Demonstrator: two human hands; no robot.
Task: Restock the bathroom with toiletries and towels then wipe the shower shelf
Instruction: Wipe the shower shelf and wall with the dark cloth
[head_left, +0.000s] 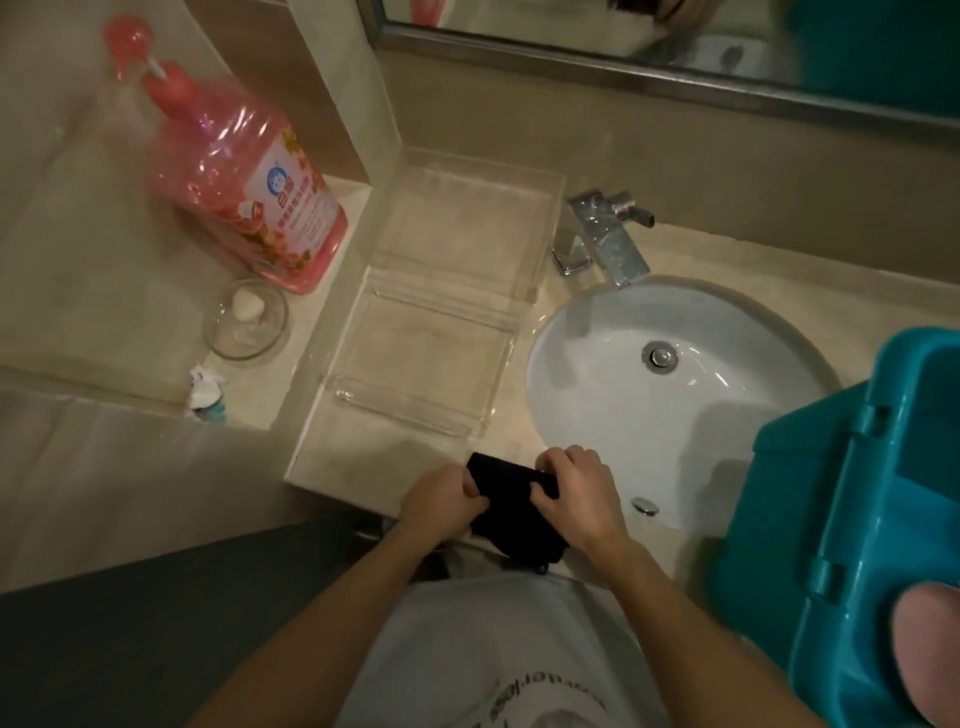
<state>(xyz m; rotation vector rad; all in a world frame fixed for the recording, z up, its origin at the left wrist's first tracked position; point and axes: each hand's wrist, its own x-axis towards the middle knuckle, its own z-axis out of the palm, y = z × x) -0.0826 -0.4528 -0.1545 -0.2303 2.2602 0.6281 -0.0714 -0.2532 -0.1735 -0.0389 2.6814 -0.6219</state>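
Note:
Both my hands hold a small dark cloth at the front edge of the beige counter, just left of the sink. My left hand pinches its left side and my right hand grips its upper right corner; the cloth's lower part hangs over the counter edge. Behind it lies an empty clear plastic tray of two sections. A large pink pump bottle stands on a raised ledge at the back left.
A round white sink with a chrome tap fills the counter's right. A teal plastic bin stands at the right edge. A glass dish with a small soap and a crumpled tube lie on the left ledge. A mirror runs along the back.

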